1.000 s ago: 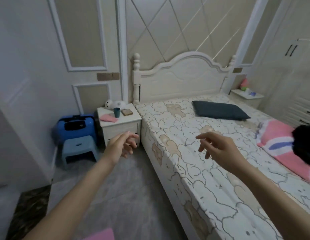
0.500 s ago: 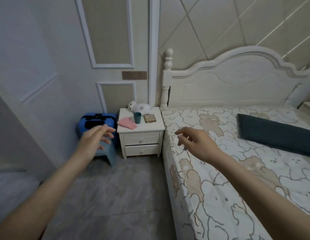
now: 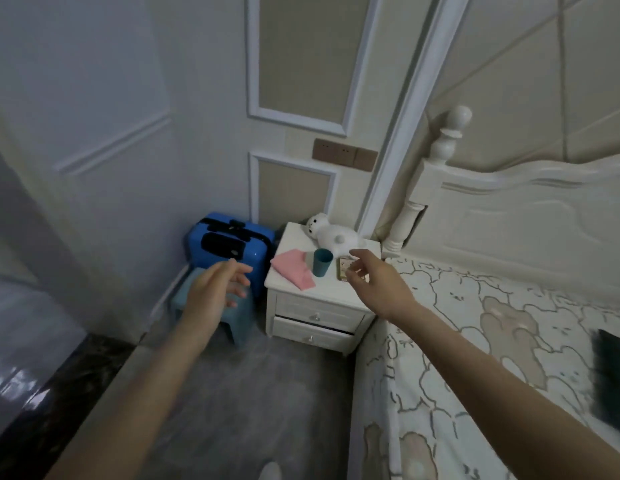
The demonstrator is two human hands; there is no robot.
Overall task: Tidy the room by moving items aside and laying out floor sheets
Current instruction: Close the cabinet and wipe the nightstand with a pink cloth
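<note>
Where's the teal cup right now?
In the head view the teal cup stands upright on the white nightstand, between the folded pink cloth to its left and the small card to its right, in front of the white plush toy.

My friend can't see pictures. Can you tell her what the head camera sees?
Two bare hands, the left hand and right hand, reach empty toward a white nightstand beside a bed. On it sit a toy seal, teal cup and pink cloth.
</note>
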